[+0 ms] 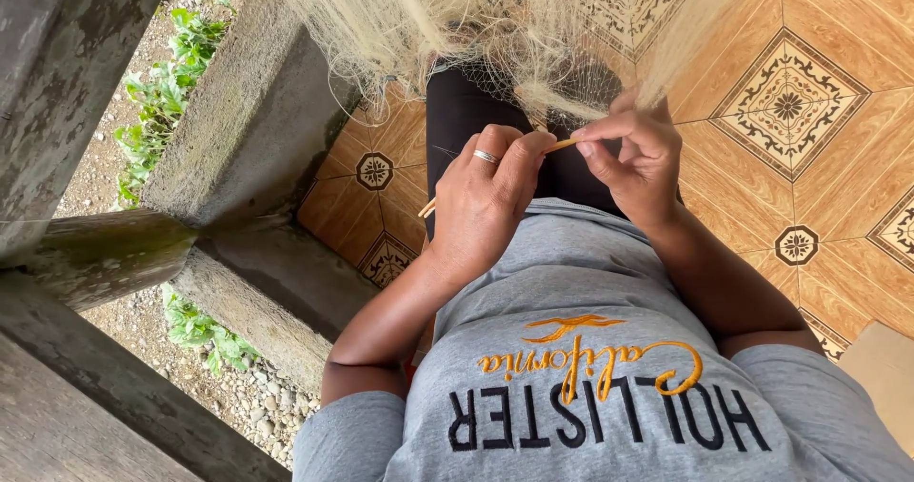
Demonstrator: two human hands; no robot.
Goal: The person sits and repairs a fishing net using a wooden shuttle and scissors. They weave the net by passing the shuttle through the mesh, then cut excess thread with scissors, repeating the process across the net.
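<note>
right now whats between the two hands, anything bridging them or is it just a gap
In the head view a thin orange-tan stick bridges the left hand and right hand, both pinching it. Pale net hangs just beyond.

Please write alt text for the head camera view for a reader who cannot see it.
Seen from above, a person's left hand, wearing a ring, and right hand hold a thin wooden netting needle at a pale fishing net hanging in front of them. They wear a grey T-shirt over patterned orange floor tiles, beside a concrete railing.
</note>
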